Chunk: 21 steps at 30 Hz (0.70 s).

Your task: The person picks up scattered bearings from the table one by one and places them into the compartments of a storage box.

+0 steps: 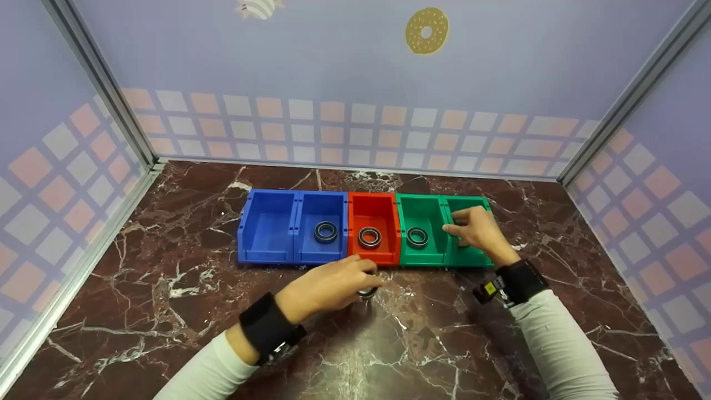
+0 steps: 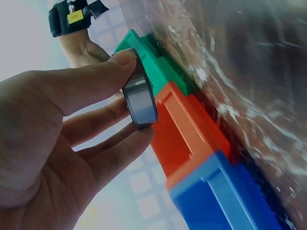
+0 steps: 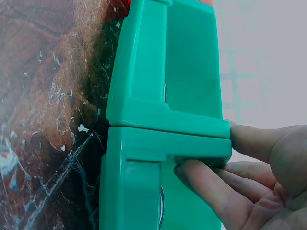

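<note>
My left hand [image 1: 330,283] pinches a ball bearing [image 2: 141,100] between thumb and fingertips, in front of the red bin [image 1: 374,260]. From the head, the fingers mostly hide that bearing. My right hand [image 1: 476,229] is at the rightmost green bin [image 1: 469,258]. In the right wrist view its thumb [image 3: 254,141] lies at the rim of the wall between the two green bins, with the index finger [image 3: 206,179] inside the rightmost one, gripping that wall. A silver edge of a ring [image 3: 161,206] shows in this bin, mostly hidden.
Left of it in the row, the other green bin [image 1: 419,259] holds a bearing [image 1: 417,237]. One bearing [image 1: 369,237] lies in the red bin and another [image 1: 325,231] in the inner blue bin [image 1: 322,256]. The outer blue bin [image 1: 266,255] stands leftmost. Panels enclose the marbled table [image 1: 183,328].
</note>
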Tool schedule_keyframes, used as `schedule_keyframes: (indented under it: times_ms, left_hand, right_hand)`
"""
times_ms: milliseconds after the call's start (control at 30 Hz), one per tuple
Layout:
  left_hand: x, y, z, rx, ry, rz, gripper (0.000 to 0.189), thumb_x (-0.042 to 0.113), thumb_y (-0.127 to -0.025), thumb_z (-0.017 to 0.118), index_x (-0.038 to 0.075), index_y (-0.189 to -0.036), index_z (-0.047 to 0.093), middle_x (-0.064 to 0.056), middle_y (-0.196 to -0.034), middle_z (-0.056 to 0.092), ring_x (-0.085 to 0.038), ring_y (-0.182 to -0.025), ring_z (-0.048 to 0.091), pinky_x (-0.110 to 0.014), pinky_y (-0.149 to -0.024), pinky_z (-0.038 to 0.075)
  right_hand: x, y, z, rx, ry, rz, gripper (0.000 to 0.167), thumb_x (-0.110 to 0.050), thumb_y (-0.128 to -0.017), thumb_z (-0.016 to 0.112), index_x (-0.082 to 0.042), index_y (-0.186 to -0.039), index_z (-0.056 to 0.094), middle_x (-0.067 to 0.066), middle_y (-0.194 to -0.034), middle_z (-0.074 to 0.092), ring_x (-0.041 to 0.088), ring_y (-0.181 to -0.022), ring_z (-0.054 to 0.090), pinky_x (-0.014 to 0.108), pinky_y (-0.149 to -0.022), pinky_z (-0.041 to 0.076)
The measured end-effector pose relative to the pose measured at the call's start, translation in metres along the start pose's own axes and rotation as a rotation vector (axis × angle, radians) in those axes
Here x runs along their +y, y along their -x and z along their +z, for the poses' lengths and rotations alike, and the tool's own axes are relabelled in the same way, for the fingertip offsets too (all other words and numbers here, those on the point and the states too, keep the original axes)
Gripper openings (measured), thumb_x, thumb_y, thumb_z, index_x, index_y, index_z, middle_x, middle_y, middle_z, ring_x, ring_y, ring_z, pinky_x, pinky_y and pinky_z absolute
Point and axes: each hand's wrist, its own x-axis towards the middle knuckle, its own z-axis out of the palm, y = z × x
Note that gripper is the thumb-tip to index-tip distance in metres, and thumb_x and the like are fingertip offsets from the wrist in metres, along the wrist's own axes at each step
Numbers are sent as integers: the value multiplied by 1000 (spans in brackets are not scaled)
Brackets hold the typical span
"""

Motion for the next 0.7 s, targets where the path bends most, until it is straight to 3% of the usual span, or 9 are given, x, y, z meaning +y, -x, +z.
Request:
schedule_keyframes:
  times_ms: [200, 500, 700]
  left_hand:
    - [-7, 18, 2, -3, -4, -30, 33, 10, -75, 82, 17, -105, 70, -3, -105, 67, -23, -93, 62, -33, -83, 54]
    - [-11, 38, 3, 8, 39, -88, 49, 6, -77, 79, 24, -122, 70, -2, -103, 65, -20, -94, 60, -31, -83, 55]
    - [-13, 52, -1, 55, 37, -86, 42, 5, -78, 79, 19, -117, 70, -2, -107, 66, -20, -95, 60, -32, -87, 55]
  right_hand:
    - [0, 0, 1, 6, 11, -4, 59, -19, -96, 64, 8, -144, 43, 34, -141, 49, 42, -116, 63, 37, -82, 61]
    - [-1, -1, 1, 14, 15, 11, 58, -18, -96, 65, 7, -143, 45, 33, -139, 52, 41, -112, 66, 39, -80, 61]
    - [-1, 0, 1, 13, 13, 9, 58, -19, -96, 64, 7, -144, 44, 34, -140, 51, 41, -112, 65, 40, -82, 61]
